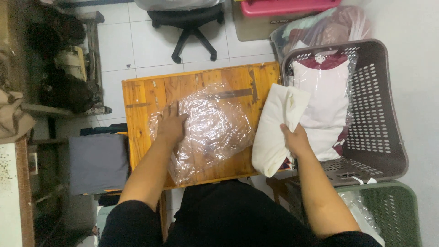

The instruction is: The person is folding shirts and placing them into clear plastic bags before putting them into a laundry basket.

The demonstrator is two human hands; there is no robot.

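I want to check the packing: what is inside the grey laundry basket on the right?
The grey laundry basket holds garments wrapped in clear plastic: a white folded one over a dark red one. Anything below them is covered. The right hand holds a cream folded cloth beside it.

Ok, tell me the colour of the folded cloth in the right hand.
Cream-white, plain with no pattern; the folded cloth gripped by the right hand shows best in the head view.

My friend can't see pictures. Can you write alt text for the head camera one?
Seen from above, a person's left hand presses a clear plastic bag on a wooden table, while the right hand grips a folded cream cloth beside a grey laundry basket.
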